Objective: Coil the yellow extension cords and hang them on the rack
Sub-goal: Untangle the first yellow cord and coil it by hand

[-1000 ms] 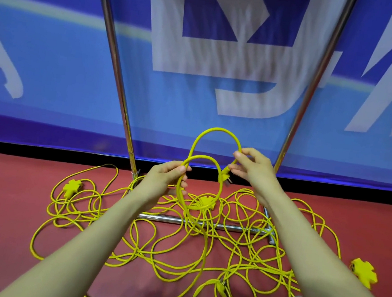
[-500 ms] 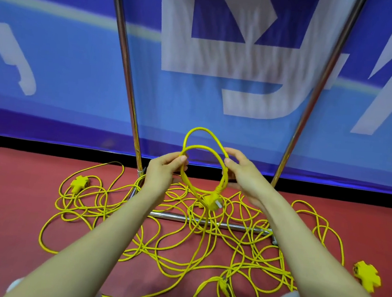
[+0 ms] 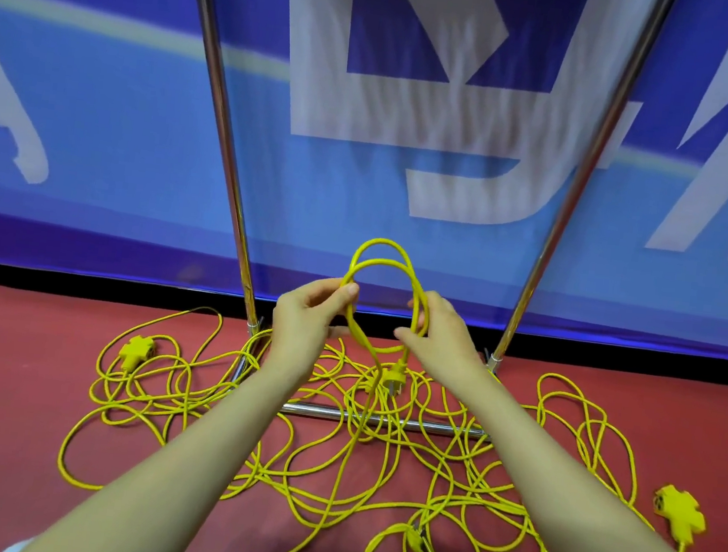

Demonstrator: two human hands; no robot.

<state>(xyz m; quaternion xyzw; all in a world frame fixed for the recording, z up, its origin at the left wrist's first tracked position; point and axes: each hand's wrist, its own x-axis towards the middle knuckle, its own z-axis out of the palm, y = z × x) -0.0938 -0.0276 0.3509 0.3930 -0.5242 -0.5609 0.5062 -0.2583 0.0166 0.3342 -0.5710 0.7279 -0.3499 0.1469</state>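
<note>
Two small loops of yellow extension cord stand upright between my hands. My left hand pinches the left side of the loops between thumb and fingers. My right hand curls round their right side. The cord's plug dangles just below the loops. A strand runs down from my left hand into the tangled yellow cords spread over the red floor. The rack's two chrome uprights rise behind, joined by a low crossbar on the floor.
A yellow socket block lies at the left of the tangle, another at the far right, and a plug near the front. A blue banner stands behind the rack. My knees show at the bottom edge.
The second loop has been laid against the first, and my hands have drawn closer together around both. The plug now hangs below the loops instead of at my right fingers.
</note>
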